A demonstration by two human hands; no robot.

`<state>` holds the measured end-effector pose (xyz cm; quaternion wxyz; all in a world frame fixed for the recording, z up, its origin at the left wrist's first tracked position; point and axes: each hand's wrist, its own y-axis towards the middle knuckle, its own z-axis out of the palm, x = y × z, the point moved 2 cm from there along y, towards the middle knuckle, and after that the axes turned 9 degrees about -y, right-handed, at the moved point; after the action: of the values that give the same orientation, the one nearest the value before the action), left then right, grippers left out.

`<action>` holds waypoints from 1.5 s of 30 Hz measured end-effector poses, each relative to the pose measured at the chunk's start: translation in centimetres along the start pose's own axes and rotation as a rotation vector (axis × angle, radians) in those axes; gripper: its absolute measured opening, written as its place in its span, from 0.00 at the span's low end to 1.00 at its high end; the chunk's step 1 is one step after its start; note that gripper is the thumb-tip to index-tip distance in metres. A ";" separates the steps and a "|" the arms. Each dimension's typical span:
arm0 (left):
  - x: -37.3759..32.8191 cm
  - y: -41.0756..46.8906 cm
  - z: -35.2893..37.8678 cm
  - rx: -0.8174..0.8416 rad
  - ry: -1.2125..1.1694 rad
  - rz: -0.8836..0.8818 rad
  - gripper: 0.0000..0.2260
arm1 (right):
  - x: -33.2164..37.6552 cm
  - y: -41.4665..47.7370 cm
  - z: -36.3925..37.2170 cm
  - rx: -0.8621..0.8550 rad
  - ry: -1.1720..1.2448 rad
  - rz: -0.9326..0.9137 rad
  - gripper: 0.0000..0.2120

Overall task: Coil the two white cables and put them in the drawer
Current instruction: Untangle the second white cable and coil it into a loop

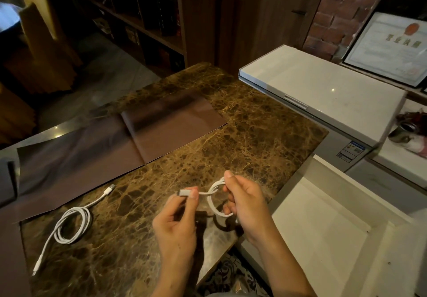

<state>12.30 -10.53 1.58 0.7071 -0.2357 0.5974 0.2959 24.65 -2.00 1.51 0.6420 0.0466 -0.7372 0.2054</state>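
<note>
Head view shows the right hand (242,200) closed around a small coil of white cable (216,200) above the marble counter (254,121), while the left hand (178,218) pinches that cable's connector end (184,192). The second white cable (71,223) lies loosely looped on the counter to the left, both plugs trailing. Judging from this, the held loops could spring apart if the tail is not tucked. The open white drawer (323,239) waits just beside, to the right.

I see both hands raised side by side, forearms angled in: left hand (175,220) pinching w/ thumb & forefinger, right hand (245,202) curled closed.
</note>
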 end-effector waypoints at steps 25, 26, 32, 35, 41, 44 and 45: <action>-1.5 -0.5 3.2 0.329 -0.032 -0.219 0.11 | 1.1 -0.8 -1.1 -0.031 0.294 0.089 0.19; -1.5 -0.3 3.1 0.329 -0.031 -0.209 0.11 | 1.2 -0.9 -1.2 -0.028 0.291 0.094 0.19; -1.5 0.5 3.4 0.430 0.096 -0.092 0.11 | 0.8 -0.9 -1.5 0.000 0.284 0.113 0.19; -1.9 1.0 3.6 0.380 0.057 -0.102 0.10 | 0.7 -0.8 -2.0 0.036 0.230 0.090 0.19; -1.8 2.2 2.3 0.214 -0.103 -0.219 0.09 | -0.1 -1.3 -5.1 0.067 0.037 0.033 0.12; -1.6 2.1 2.1 0.207 -0.102 -0.227 0.09 | -0.1 -1.6 -5.9 0.117 0.029 0.001 0.09; -1.5 2.0 2.0 0.205 -0.095 -0.225 0.09 | 0.2 -1.8 -5.8 0.147 0.049 -0.011 0.09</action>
<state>12.17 -7.93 3.42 0.7837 -0.2135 0.5601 0.1631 30.59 -1.49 2.63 0.6559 0.0926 -0.7040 0.2563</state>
